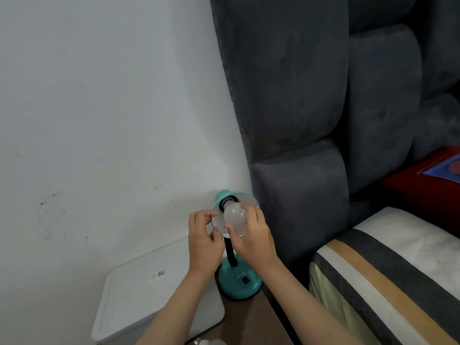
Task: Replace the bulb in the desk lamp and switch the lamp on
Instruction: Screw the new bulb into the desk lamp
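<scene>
A teal desk lamp stands on a brown table by the wall, its round base carrying a black switch. The teal shade is tilted up toward me, with a black socket inside. A frosted white bulb sits at the socket, unlit. My right hand is wrapped around the bulb from the right. My left hand pinches the shade's left rim with its fingertips. A second white bulb lies at the bottom edge, only partly in view.
A white lidded plastic box sits left of the lamp against the white wall. A dark grey padded headboard rises right behind the lamp. A bed with a striped cover lies to the right.
</scene>
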The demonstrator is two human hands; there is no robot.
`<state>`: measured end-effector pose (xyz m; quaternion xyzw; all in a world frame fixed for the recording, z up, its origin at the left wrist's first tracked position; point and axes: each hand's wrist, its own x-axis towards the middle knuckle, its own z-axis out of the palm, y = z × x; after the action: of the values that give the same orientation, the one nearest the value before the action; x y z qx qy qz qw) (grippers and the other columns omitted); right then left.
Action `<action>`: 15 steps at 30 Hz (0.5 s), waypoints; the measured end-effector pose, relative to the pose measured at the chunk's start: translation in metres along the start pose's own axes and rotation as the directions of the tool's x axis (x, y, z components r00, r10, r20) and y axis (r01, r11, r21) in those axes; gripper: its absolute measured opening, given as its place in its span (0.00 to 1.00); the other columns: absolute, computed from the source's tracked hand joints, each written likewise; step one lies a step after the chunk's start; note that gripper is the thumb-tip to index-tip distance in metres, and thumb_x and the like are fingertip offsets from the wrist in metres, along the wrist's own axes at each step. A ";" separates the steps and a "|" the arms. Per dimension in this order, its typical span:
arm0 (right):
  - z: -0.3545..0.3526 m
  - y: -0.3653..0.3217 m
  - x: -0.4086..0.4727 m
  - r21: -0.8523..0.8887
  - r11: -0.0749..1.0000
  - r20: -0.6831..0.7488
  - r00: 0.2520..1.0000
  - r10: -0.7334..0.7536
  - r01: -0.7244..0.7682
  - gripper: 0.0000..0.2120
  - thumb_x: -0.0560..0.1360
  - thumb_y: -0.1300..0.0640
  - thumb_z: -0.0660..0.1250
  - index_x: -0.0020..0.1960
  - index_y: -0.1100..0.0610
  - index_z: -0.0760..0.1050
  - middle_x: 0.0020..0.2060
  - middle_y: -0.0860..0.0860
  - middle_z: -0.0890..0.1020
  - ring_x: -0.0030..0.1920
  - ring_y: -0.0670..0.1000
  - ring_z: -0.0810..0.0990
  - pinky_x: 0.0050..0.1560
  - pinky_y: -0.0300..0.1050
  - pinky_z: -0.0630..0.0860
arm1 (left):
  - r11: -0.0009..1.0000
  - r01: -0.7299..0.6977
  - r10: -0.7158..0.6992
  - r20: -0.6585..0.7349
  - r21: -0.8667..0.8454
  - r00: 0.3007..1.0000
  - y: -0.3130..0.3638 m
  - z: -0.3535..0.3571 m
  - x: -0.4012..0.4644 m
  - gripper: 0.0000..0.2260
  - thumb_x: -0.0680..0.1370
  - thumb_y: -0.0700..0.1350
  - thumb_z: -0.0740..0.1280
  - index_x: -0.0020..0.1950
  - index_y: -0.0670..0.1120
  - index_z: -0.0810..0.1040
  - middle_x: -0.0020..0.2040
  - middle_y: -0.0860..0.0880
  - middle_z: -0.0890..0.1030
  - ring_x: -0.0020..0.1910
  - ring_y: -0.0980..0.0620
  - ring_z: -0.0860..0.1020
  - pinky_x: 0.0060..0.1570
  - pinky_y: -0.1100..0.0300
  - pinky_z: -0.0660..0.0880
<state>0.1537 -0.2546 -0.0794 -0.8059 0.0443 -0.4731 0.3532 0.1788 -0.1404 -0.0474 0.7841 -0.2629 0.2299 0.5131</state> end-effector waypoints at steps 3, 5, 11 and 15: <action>0.002 -0.004 0.000 0.017 1.000 -0.003 1.000 -0.002 0.002 0.26 0.68 0.51 0.74 0.61 0.60 0.69 0.55 0.55 0.74 0.50 0.52 0.78 0.43 0.36 0.75 | 1.000 -0.002 0.002 0.000 0.001 1.000 -0.001 -0.002 -0.001 0.20 0.72 0.29 0.63 0.50 0.55 0.70 0.54 0.52 0.70 0.57 0.60 0.73 0.47 0.63 0.78; 0.001 -0.005 0.002 0.006 1.000 0.005 1.000 0.009 -0.009 0.25 0.69 0.51 0.73 0.61 0.59 0.70 0.53 0.56 0.75 0.47 0.53 0.80 0.40 0.36 0.74 | 1.000 -0.002 0.002 0.000 0.002 1.000 -0.001 -0.002 0.000 0.19 0.72 0.29 0.63 0.51 0.53 0.70 0.54 0.52 0.70 0.57 0.60 0.73 0.48 0.61 0.78; 0.001 -0.002 0.003 -0.053 0.998 0.014 1.000 0.020 -0.019 0.25 0.70 0.49 0.72 0.61 0.60 0.71 0.51 0.58 0.78 0.42 0.56 0.82 0.34 0.42 0.78 | 1.000 -0.003 0.003 0.013 0.001 1.000 -0.001 -0.002 0.001 0.19 0.72 0.29 0.62 0.51 0.53 0.71 0.52 0.56 0.69 0.57 0.63 0.72 0.51 0.54 0.79; 0.000 -0.002 0.006 -0.037 0.997 0.012 0.998 0.064 -0.064 0.25 0.70 0.49 0.73 0.61 0.62 0.72 0.52 0.59 0.78 0.44 0.58 0.81 0.36 0.46 0.79 | 1.000 -0.006 0.006 0.007 -0.006 1.000 0.001 -0.001 0.000 0.21 0.72 0.29 0.62 0.50 0.57 0.70 0.53 0.54 0.69 0.57 0.64 0.72 0.51 0.51 0.79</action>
<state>0.1560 -0.2553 -0.0740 -0.8134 0.0764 -0.4555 0.3536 0.1783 -0.1396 -0.0462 0.7826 -0.2675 0.2279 0.5139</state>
